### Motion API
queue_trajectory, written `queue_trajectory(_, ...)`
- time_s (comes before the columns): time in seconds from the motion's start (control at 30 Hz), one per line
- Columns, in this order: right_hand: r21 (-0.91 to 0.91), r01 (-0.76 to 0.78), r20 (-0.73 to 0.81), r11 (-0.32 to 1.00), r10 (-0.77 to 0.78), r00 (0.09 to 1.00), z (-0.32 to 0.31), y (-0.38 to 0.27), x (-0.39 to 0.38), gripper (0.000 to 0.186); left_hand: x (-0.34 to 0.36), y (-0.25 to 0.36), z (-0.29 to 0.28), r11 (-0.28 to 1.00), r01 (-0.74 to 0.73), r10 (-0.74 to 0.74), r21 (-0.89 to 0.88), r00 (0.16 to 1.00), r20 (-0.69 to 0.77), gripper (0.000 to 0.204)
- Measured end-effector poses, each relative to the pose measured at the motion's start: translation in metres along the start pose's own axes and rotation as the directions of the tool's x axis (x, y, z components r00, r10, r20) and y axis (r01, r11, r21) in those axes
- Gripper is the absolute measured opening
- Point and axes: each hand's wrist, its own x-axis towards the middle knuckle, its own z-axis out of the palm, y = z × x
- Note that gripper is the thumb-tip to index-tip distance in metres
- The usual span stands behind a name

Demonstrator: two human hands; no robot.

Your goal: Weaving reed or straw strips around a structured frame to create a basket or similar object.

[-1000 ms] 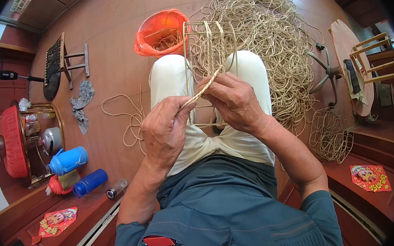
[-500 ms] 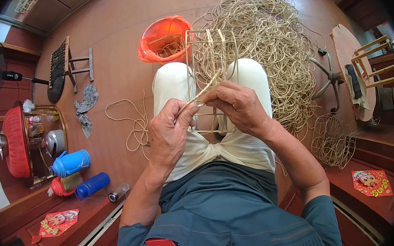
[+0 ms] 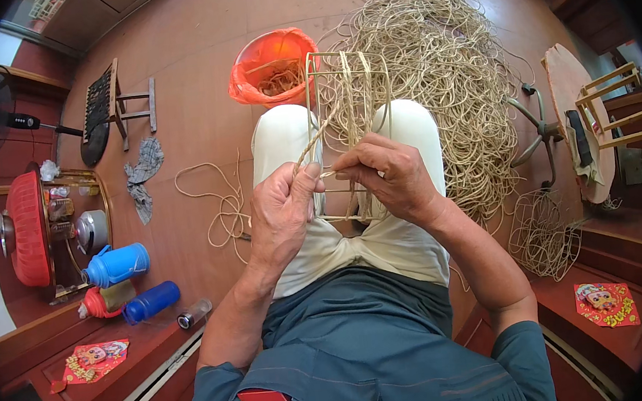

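A thin rectangular frame (image 3: pixel 310 78) stands between my knees, with pale cord strands (image 3: pixel 367 88) stretched lengthwise on it. My left hand (image 3: pixel 277 214) is closed, thumb against the fingers, on a twisted cord (image 3: pixel 311 146) that slants up and right over the frame. Right beside it, my right hand (image 3: pixel 395 172) pinches a short stretch of the same pale cord, its fingertips almost touching my left thumb. What lies inside the left fist is hidden.
A big heap of loose cord (image 3: pixel 419 59) covers the floor at far right. A bucket lined with an orange bag (image 3: pixel 244 88) sits beyond my left knee. Loose cord loops (image 3: pixel 221 210) and a grey cloth (image 3: pixel 144 163) lie left, near blue flasks (image 3: pixel 122 264). A low stool (image 3: pixel 117 104) is farther off.
The twisted cord now stands steeper and farther left above my left hand. My right hand has shifted slightly, its pinch still close to the left thumb.
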Motion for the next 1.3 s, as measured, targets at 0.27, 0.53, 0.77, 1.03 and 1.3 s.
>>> queue_trajectory(0.27, 0.055, -0.012, -0.02, 0.998, 0.013, 1.0, 0.002, -0.004, 0.0, 0.011, 0.002, 0.005, 0.001, 0.989, 0.081, -0.077, -0.126, 0.996, 0.039, 0.041)
queue_trajectory(0.53, 0.011, 0.011, -0.038, 1.0, -0.011, 0.999, 0.004, -0.005, -0.001, 0.012, 0.006, 0.0, -0.001, 0.975, 0.152, -0.139, -0.164, 0.986, 0.087, 0.038)
queue_trajectory(0.77, 0.051, 0.017, -0.061, 0.999, -0.014, 0.998, 0.005, -0.007, -0.001, 0.012, -0.003, 0.012, 0.004, 0.913, -0.271, 0.304, 0.305, 0.95, -0.067, 0.012)
queue_trajectory(1.03, 0.032, -0.019, -0.042, 0.999, 0.02, 0.999, 0.001, -0.007, 0.0, 0.009, 0.002, -0.003, -0.006, 0.525, -0.623, 0.717, 0.58, 0.691, 0.094, 0.03)
queue_trajectory(1.3, 0.09, -0.042, -0.042, 0.995, 0.046, 0.998, 0.002, -0.006, -0.001, 0.008, 0.002, 0.0, -0.008, 0.694, -0.542, 0.597, 0.474, 0.801, 0.041, 0.018)
